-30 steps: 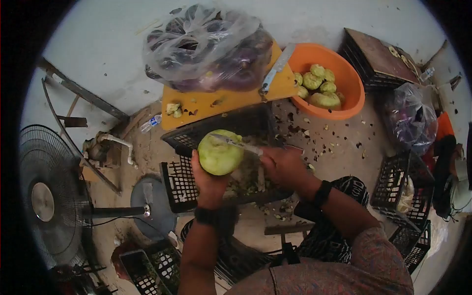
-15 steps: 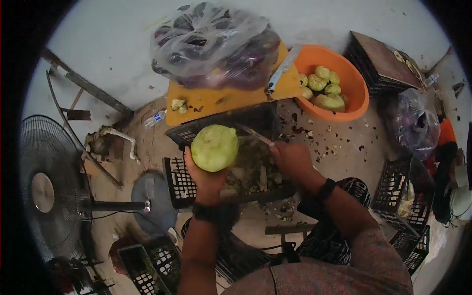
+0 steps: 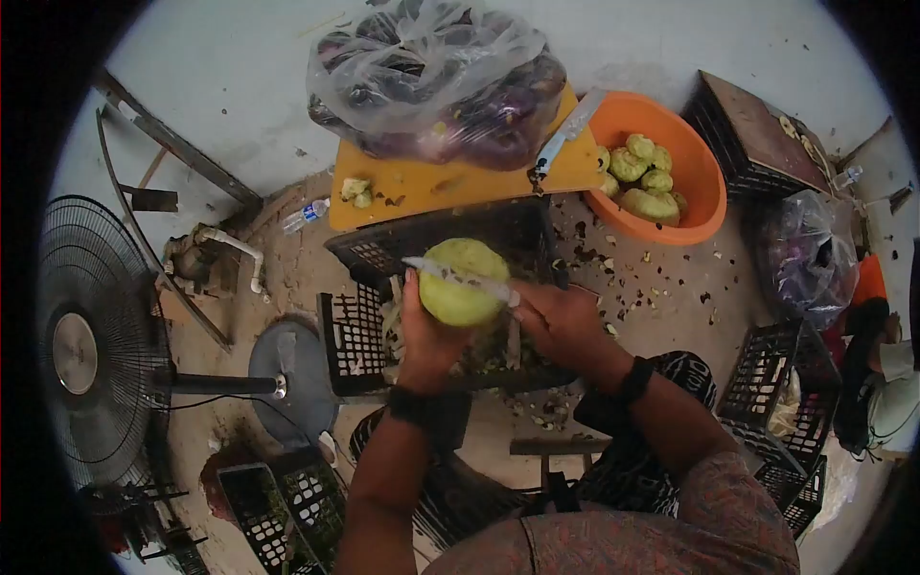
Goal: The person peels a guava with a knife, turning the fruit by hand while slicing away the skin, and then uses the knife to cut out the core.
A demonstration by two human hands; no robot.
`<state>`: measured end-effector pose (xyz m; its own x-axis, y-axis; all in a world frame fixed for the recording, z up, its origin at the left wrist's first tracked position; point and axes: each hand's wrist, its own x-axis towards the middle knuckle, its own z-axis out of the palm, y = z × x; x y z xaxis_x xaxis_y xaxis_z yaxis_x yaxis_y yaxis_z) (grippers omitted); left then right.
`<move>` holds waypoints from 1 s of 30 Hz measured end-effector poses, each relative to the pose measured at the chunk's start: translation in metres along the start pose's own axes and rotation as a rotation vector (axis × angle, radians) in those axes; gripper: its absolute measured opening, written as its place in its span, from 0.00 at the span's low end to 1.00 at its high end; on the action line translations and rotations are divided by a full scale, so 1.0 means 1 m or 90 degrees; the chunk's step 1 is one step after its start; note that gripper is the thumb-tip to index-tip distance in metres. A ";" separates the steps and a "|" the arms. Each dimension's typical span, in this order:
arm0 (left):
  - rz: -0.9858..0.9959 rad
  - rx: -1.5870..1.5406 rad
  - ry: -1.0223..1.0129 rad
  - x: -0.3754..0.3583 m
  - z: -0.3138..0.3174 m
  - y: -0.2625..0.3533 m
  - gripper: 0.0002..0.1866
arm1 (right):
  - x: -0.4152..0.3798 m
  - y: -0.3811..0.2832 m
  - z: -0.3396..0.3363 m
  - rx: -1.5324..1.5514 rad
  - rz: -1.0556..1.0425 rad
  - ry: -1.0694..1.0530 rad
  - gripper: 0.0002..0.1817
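My left hand point(image 3: 428, 337) cups a round, pale green kohlrabi point(image 3: 457, 309) from below and its left side. In my right hand point(image 3: 563, 326) is a knife point(image 3: 462, 277), gripped by its handle. Its blade lies across the front of the kohlrabi, tip toward my left fingers, with bits stuck to the metal. Under both hands stands a black plastic crate point(image 3: 351, 335) holding green scraps and peelings. Part of the crate is hidden by my hands and the kohlrabi.
Ahead, a yellow board point(image 3: 422, 192) carries a bag of eggplants point(image 3: 431, 86) and a second knife point(image 3: 567, 134). An orange basin point(image 3: 704, 192) holds several pale green vegetables. A standing fan point(image 3: 81, 350) is at left; more black crates point(image 3: 781, 383) are at right. Scraps litter the floor.
The kohlrabi has moved right and slightly down with my left hand. My right hand has brought the knife from beside the kohlrabi across its face.
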<state>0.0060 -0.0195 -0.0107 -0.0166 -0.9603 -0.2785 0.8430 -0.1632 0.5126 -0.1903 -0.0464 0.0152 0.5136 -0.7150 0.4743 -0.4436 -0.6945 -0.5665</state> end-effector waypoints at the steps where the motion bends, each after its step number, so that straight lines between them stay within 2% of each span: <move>1: -0.007 0.002 -0.006 0.001 -0.004 0.000 0.37 | -0.001 -0.001 -0.001 0.000 0.000 -0.001 0.12; 3: -0.013 0.002 -0.009 0.001 -0.004 0.000 0.37 | -0.001 -0.003 -0.006 -0.061 -0.041 -0.038 0.11; 5: -0.071 -0.061 0.041 -0.001 0.000 0.001 0.37 | -0.003 -0.002 -0.007 -0.073 -0.063 -0.041 0.10; 9: -0.102 -0.027 0.045 0.004 -0.012 -0.005 0.37 | -0.003 -0.002 -0.009 -0.076 -0.135 -0.047 0.09; 12: -0.110 0.012 0.056 0.002 -0.012 -0.012 0.37 | -0.002 -0.004 -0.013 -0.042 -0.127 -0.077 0.09; 18: -0.104 -0.030 0.025 -0.004 0.001 -0.003 0.38 | -0.005 -0.002 -0.015 -0.078 -0.150 -0.098 0.10; 23: -0.102 -0.023 -0.007 -0.003 -0.001 -0.002 0.38 | -0.006 0.001 -0.015 -0.087 -0.179 -0.082 0.10; 30: -0.123 -0.016 0.020 -0.002 -0.001 -0.002 0.37 | -0.004 0.000 -0.019 -0.084 -0.176 -0.099 0.10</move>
<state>0.0051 -0.0168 -0.0121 -0.1624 -0.9043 -0.3949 0.8389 -0.3372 0.4273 -0.2058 -0.0451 0.0263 0.7286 -0.4846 0.4841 -0.3584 -0.8719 -0.3336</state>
